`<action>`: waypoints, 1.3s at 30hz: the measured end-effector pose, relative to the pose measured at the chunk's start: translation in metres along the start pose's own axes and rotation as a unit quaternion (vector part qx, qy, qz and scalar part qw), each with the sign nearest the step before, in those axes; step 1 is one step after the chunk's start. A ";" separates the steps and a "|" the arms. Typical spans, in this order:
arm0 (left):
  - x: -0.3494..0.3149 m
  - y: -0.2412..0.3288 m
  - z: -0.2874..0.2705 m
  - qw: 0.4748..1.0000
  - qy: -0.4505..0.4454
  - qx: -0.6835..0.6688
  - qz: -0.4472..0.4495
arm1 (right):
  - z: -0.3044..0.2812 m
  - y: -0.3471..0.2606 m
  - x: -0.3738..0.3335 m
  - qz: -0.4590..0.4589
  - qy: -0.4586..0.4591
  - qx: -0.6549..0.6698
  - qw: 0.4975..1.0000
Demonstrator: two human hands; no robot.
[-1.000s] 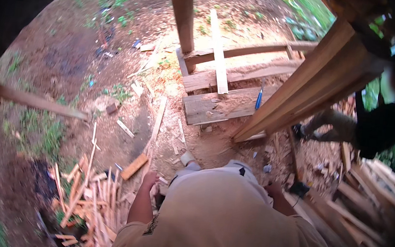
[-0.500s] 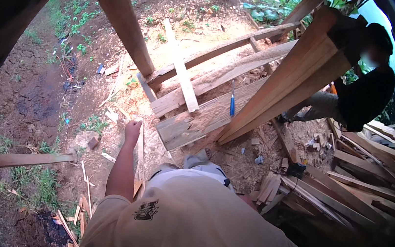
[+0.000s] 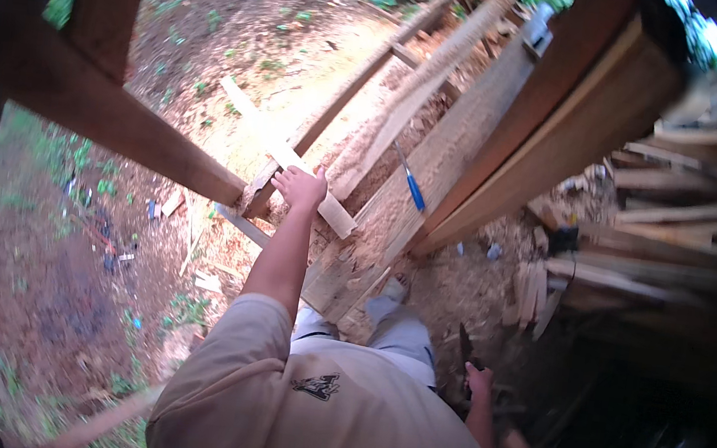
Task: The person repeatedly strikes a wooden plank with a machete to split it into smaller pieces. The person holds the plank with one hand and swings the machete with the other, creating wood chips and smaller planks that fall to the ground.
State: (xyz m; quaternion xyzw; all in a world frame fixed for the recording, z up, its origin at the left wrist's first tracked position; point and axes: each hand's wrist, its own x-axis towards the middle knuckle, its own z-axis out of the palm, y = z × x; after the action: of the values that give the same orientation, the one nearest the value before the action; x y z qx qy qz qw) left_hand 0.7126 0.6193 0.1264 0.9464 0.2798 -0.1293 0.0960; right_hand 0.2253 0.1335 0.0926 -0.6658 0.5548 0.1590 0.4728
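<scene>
While the pale plank (image 3: pixel 277 146) slants away leftward, left fingers (image 3: pixel 287 181) (apart) overlie it; right fingers (image 3: pixel 475 371) clamp a tool (image 3: pixel 465 341).

This looks like an open-air woodworking yard, with bare earth (image 3: pixel 57 276), grass (image 3: pixel 36 153) and wood shavings (image 3: pixel 304 83) around a rough plank bench (image 3: pixel 449 159). A pale board (image 3: pixel 337 214) overhangs the bench's left edge, a blue-handled tool (image 3: pixel 414 192) lies towards its right edge, timber posts (image 3: pixel 171 147) rise beside it, and piled planks (image 3: pixel 670 235) lie beyond its right edge.
</scene>
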 end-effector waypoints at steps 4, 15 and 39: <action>0.018 0.021 0.029 0.997 -0.065 -0.034 0.020 | 0.034 0.108 -0.086 0.006 0.101 -0.060 0.993; 0.048 -0.012 0.041 0.952 -0.120 -0.260 -0.105 | 0.148 0.271 -0.227 0.001 0.180 -0.030 0.983; -0.079 -0.350 -0.013 0.921 -0.209 -0.287 0.158 | 0.156 0.226 -0.123 -0.009 0.196 -0.021 0.980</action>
State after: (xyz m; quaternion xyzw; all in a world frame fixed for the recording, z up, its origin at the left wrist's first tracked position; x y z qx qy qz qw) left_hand 0.4576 0.8713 0.1239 0.8615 0.1252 -0.2216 0.4394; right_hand 0.0325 0.3454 0.0025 -0.6985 0.6273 0.0329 0.3427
